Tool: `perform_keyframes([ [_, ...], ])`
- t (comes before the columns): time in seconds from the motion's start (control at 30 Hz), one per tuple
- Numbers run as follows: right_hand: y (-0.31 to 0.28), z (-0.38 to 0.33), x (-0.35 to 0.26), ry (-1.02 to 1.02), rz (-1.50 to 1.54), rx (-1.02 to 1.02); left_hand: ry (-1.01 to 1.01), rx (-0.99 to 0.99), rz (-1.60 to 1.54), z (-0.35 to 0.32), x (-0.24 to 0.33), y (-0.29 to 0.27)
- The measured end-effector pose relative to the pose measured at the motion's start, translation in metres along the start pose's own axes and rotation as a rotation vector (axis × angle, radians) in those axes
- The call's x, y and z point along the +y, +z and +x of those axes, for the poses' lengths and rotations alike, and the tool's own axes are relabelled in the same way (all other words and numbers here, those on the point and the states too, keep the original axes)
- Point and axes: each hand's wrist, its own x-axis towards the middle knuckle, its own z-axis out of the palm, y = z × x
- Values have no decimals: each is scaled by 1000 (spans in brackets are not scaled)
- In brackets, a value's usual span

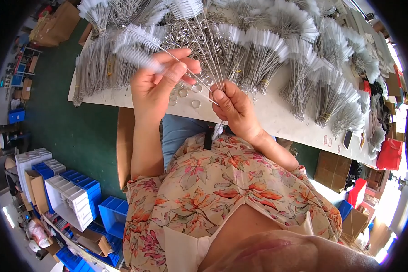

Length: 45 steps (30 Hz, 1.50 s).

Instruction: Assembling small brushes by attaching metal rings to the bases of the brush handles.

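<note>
My right hand [233, 106] is closed round several thin twisted-wire stems, whose white-bristled brushes [186, 8] point up and away over the table. Left of it, my left hand [161, 84] has its thumb bent in toward the fingers, at the wire stem of another bottle brush [143, 37]. That stem slants down toward my right hand. A second white brush head [138, 56] beside my left hand is smeared by motion. Beyond my hands lies a heap of small metal rings [181, 36], with a few loose rings [196, 104] nearer the front edge.
Bundles of wire-stemmed brushes [263, 50] cover much of the white table [276, 113], left and right. A dark phone [347, 139] lies near its right front edge. Blue and white plastic bins [70, 199] stand at lower left, and a cardboard box [332, 170] at right.
</note>
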Motion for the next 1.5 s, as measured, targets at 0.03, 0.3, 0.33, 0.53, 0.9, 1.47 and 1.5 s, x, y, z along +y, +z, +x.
perform_keyframes([
  [0.03, 0, 0, 0, 2, 0, 1, -47, 49, -48, 0, 8, 6],
  [0.3, 2, -2, -7, 37, -170, 39, -31, 85, 78, -6, 21, 9],
  [0.33, 2, -2, -7, 38, -170, 39, -33, 95, 88, -6, 21, 10],
  [0.53, 3, -2, -8, 54, -162, 67, -28, 127, 135, -6, 19, 11],
  [0.9, 6, 2, -9, 70, 74, -79, -5, 139, 12, -5, 16, 8],
  [1.47, 9, 0, -15, 148, -22, -51, -4, 155, 164, -8, 12, 6],
  [1.5, 8, 1, -14, 152, -22, -50, -12, 152, 172, -7, 11, 6],
])
